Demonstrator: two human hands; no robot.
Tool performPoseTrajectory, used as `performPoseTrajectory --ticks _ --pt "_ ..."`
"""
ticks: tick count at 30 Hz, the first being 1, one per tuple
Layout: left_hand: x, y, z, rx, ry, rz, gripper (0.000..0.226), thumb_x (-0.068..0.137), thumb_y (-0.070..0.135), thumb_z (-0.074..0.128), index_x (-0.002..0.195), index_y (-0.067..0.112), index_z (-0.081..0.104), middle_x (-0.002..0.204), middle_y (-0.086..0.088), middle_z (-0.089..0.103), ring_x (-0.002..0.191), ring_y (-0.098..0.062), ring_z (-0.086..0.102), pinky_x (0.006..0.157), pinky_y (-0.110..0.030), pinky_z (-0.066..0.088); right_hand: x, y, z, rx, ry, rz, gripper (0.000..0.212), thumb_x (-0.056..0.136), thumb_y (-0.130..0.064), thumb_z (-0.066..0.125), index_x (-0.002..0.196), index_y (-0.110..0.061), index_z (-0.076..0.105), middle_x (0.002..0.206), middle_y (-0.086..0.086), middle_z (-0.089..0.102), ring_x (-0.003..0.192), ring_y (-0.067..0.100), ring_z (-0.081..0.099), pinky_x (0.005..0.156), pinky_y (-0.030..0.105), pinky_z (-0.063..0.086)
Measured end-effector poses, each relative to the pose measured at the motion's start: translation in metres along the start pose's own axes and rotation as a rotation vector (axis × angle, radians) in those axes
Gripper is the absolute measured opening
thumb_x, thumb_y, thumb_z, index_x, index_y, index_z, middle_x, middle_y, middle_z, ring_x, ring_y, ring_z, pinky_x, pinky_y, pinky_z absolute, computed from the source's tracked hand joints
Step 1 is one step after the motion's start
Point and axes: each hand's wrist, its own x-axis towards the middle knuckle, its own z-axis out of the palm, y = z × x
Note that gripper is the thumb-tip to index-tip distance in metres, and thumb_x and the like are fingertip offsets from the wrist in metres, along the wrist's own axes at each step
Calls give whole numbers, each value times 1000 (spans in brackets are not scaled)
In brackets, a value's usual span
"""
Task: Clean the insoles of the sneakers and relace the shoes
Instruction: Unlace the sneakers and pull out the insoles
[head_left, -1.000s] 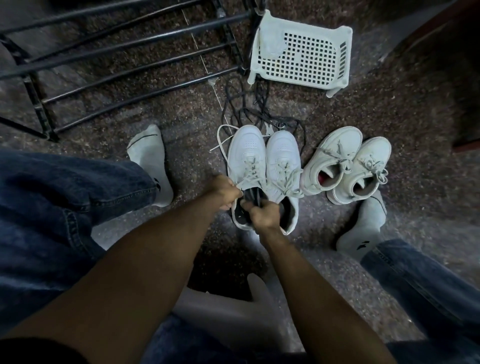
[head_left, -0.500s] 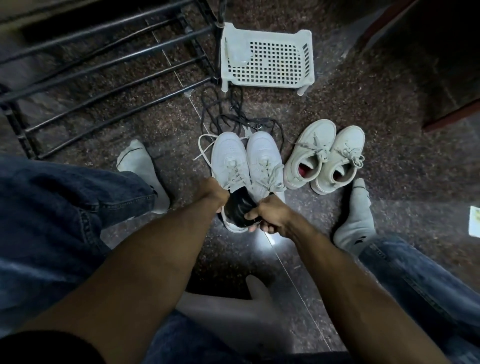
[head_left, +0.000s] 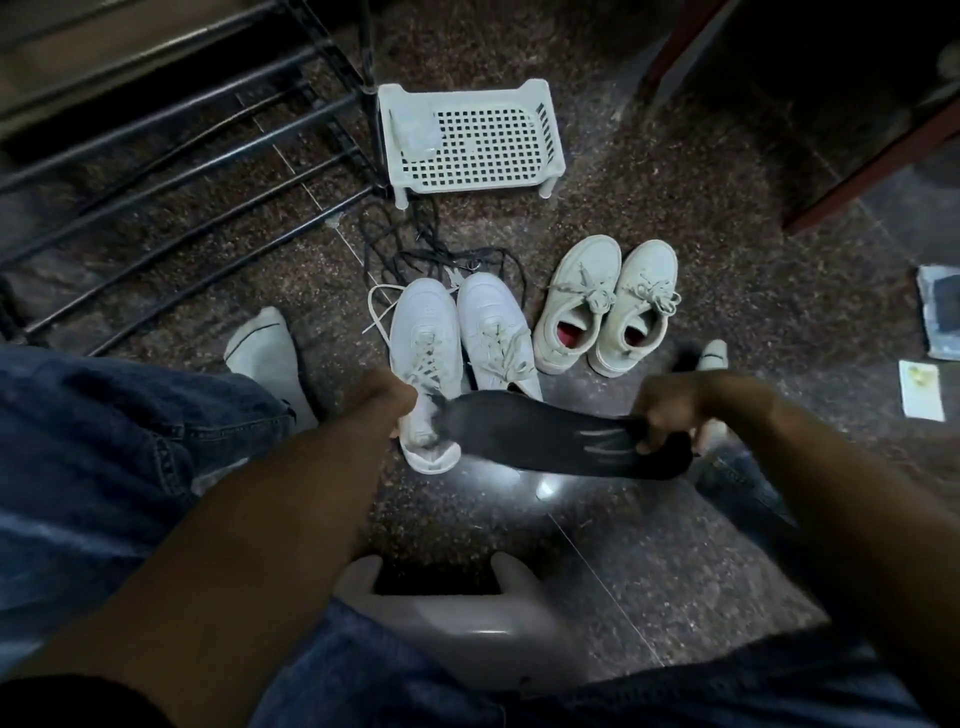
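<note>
Insole's out. A second ago our right hand was still digging in the heel opening of the left white sneaker; now its grip is closed on one end of the dark insole, fingers curled round it, and the insole hangs free in the air in front of the shoe, stretched toward our right. Motion blur on it, so exact shape is hard to read.

Our left hand sits at the collar of that sneaker. Looks like it's bracing the shoe, but we can't tell how tight the grip is; fingers are hidden behind the wrist.

The sneaker's pair-mate stands touching it on the right, still laced, insole state not visible. Second pair, beige sneakers, stands just beside them, tied, red lining showing. Loose black laces lie on the floor beyond the toes, near the white plastic basket.

Our read: extraction for the first shoe is done, cleaning is next. No cloth or brush clearly identifiable in view. At least one more insole to pull, relacing not started. Early in the task.
</note>
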Motion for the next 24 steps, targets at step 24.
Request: performPoseTrajectory --ticks 24 --pt "-64 85 63 968 137 698 46 87 16 52 131 25 42 114 -9 64 100 -33 64 78 -37 40 71 39 129 813 179 198 35 90 -9 61 123 2 53 122 23 58 99 37 62 77 48 57"
